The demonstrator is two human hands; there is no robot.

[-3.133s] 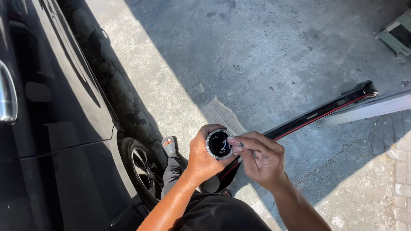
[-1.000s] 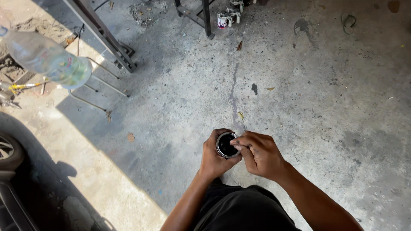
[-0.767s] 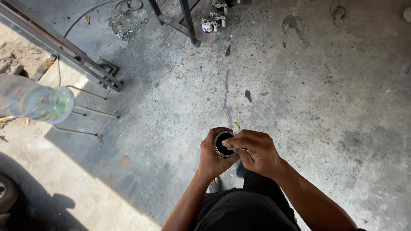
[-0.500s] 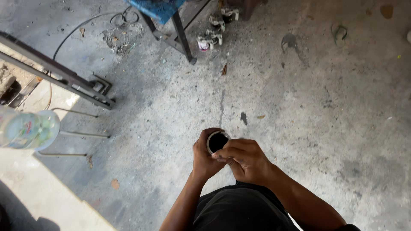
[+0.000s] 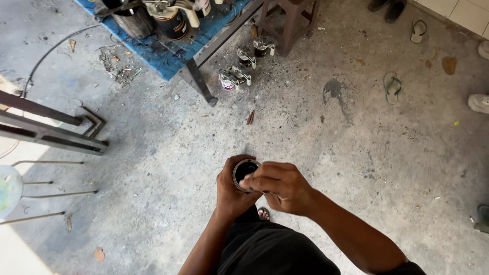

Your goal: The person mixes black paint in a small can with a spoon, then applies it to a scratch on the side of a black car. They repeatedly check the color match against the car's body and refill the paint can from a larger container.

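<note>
- Small round can (image 5: 245, 172), metal rim and dark inside, sits up in front of the person's waist, held over the concrete floor (image 5: 356, 153).
- Left hand (image 5: 232, 189) is wrapped round the can's side from the left, fingers curled tight against it, thumb up by the rim.
- Right hand (image 5: 281, 186) comes in from the right with fingers bunched together at the can's rim, fingertips touching the top edge. Can't tell if it's pinching anything small in there, too hidden.
- Just below the hands you can see a bit of the person's foot in a sandal (image 5: 263, 213) and dark clothing.
- Farther up the floor, a cluster of small paint cans (image 5: 243, 67) sits near the leg of a blue-topped workbench (image 5: 173, 56), with more cans standing on top of it.
- Brown stool (image 5: 289, 20) right beside that bench.
- Loose green flip-flop (image 5: 391, 86) lies well off to the right, another pale one (image 5: 418, 30) above it.
- Dark metal frame (image 5: 48, 127) lies off to the left, and a wire-legged stool (image 5: 30, 188) sits in the sunlit patch below it.
</note>
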